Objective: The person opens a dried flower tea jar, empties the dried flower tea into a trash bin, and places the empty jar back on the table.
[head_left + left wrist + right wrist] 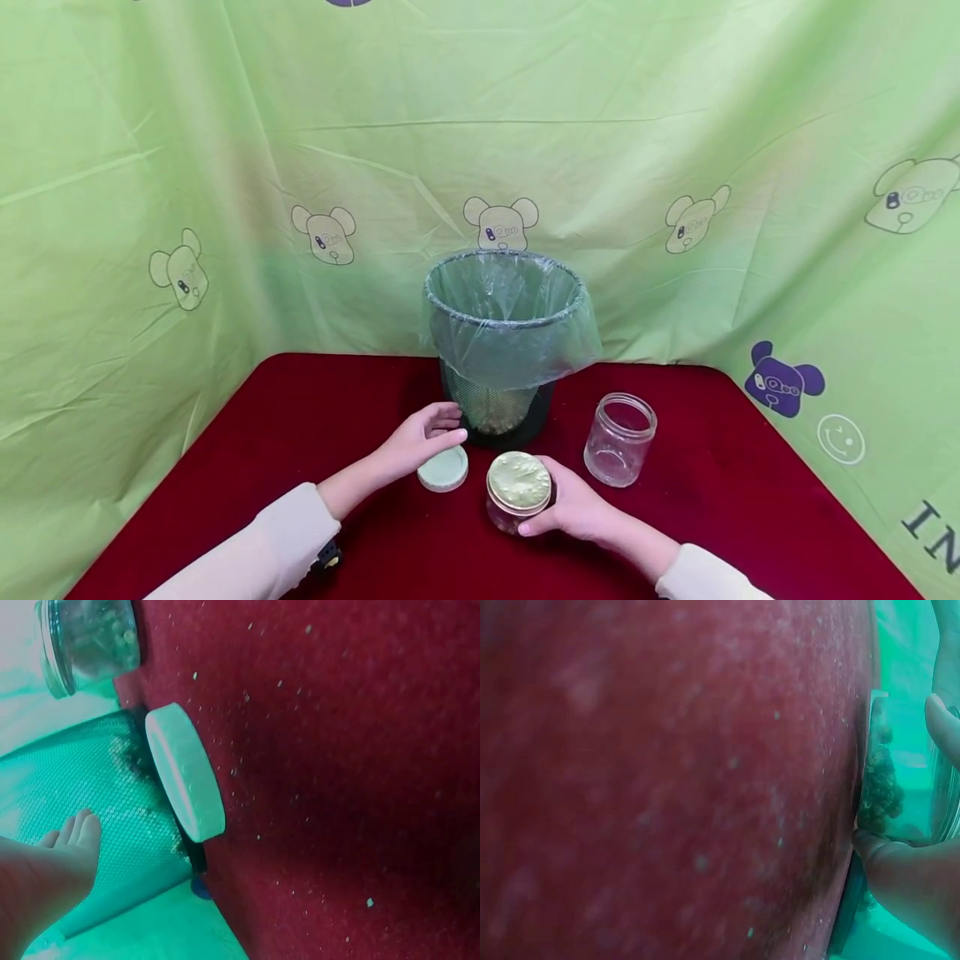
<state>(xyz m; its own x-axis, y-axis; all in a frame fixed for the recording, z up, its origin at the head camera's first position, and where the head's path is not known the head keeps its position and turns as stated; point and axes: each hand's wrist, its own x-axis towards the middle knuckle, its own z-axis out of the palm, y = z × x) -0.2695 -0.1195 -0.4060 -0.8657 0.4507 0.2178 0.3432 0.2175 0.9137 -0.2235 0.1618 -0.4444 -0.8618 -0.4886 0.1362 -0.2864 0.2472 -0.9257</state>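
Note:
My right hand (573, 504) grips a glass jar (502, 517) standing on the red table, thumb on its near side and fingers around its right side. A bumpy, gold-coloured cover sits on the jar's mouth. Through its glass in the right wrist view, brownish lumps (881, 784) show. The left hand (420, 437) is held above a pale, round lid (442, 473), its fingers loosely bent with nothing between them. In the left wrist view the lid (186, 772) lies on the cloth, apart from that hand (64, 862).
Behind the hands stands a black mesh waste bin (491, 408) with a translucent bag (517, 354) folded over its rim. A second glass jar (618, 442), without a lid, is at the right. Small pale crumbs (370, 902) dot the red cloth. Green printed fabric (420, 167) hangs around the table.

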